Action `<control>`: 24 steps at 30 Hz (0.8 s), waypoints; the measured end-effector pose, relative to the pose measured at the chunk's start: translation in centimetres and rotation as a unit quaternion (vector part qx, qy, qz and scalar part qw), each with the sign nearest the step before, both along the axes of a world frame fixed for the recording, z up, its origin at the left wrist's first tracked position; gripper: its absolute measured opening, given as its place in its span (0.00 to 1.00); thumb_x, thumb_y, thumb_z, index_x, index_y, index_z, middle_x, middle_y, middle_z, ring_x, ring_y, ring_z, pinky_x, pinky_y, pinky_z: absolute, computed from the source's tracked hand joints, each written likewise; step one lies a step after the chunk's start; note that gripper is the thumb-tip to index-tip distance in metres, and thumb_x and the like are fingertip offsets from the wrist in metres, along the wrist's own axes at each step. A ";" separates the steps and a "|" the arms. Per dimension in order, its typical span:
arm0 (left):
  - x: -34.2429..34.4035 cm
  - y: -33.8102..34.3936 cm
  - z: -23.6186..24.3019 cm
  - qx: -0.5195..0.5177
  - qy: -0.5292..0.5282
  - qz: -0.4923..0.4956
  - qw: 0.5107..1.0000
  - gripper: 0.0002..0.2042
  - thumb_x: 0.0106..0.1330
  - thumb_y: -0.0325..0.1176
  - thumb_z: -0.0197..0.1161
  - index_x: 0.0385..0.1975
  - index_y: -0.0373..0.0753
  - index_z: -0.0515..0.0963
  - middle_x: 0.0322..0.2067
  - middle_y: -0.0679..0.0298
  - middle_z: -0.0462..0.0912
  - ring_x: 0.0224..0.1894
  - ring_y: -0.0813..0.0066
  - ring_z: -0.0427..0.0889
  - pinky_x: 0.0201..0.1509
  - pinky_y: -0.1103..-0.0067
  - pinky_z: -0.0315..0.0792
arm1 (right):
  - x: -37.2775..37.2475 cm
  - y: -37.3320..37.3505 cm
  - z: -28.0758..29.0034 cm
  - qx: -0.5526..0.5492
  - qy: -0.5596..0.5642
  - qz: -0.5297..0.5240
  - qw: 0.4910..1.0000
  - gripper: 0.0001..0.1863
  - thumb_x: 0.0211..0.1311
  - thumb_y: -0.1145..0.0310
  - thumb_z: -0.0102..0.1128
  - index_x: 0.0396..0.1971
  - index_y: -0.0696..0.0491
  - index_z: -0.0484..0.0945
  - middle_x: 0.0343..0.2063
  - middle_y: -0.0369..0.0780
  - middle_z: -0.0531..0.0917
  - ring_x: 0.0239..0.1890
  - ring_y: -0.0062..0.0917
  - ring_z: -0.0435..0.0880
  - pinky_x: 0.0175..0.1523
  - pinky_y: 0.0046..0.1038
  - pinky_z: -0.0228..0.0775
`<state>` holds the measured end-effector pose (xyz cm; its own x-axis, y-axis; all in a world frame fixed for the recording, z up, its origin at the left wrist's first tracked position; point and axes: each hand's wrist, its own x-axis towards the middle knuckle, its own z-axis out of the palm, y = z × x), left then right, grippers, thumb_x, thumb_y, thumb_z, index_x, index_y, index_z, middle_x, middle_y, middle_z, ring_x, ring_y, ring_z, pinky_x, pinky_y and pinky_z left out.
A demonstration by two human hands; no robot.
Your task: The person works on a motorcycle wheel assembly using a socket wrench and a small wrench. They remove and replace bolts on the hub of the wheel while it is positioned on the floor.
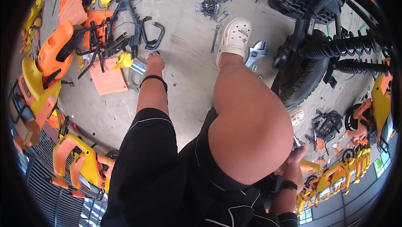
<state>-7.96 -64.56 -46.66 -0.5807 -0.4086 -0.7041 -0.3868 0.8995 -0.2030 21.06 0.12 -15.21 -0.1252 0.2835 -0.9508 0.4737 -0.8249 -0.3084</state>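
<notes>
A shiny metal tool [297, 142] is sticking up on the near right, just beside the bent knee [255, 139], which is hiding so much of it that its kind is hard to make out. The right hand [295, 155] is gripping it, some fingers disappearing behind the leg. A little farther, a pale clog [296, 116] is showing only in part, and a black tyre [305, 76] is standing beyond, the leg overlapping its near edge. On the left, the left hand [155, 62] is curling its fingers; I cannot tell whether it is holding anything. A silver cylinder [138, 66] is lying right beside it, contact being unclear. Farther out, a black frame [135, 30] is lying on the left, an adjustable wrench [258, 51] is resting partly covered by the other leg, and far-off fasteners [208, 7] are blurring into a cluster.
</notes>
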 end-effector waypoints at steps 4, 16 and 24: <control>-1.8 -0.1 -0.9 -0.035 0.001 -0.044 0.998 0.19 0.67 0.38 0.61 0.57 0.41 0.75 0.59 0.54 0.77 0.62 0.52 0.78 0.63 0.61 0.74 | 0.0 2.5 1.7 0.016 -0.021 0.022 0.999 0.23 0.61 0.48 0.48 0.24 0.54 0.76 0.10 0.32 0.62 0.13 0.24 0.61 0.21 0.29 0.53; -1.1 3.3 3.2 0.011 0.070 -0.027 0.997 0.18 0.66 0.43 0.59 0.47 0.35 0.76 0.44 0.48 0.85 0.49 0.50 0.85 0.53 0.58 0.77 | -3.2 3.6 6.0 0.019 -0.133 0.076 0.988 0.19 0.61 0.47 0.49 0.22 0.47 0.72 0.11 0.31 0.63 0.14 0.23 0.61 0.21 0.27 0.53; -8.1 13.7 17.9 0.493 0.245 0.296 0.781 0.11 0.66 0.30 0.54 0.46 0.34 0.71 0.30 0.60 0.77 0.32 0.71 0.81 0.42 0.73 0.76 | -7.7 -0.1 4.2 0.243 -0.180 0.339 0.891 0.14 0.65 0.64 0.48 0.31 0.58 0.78 0.21 0.37 0.76 0.20 0.20 0.71 0.25 0.25 0.60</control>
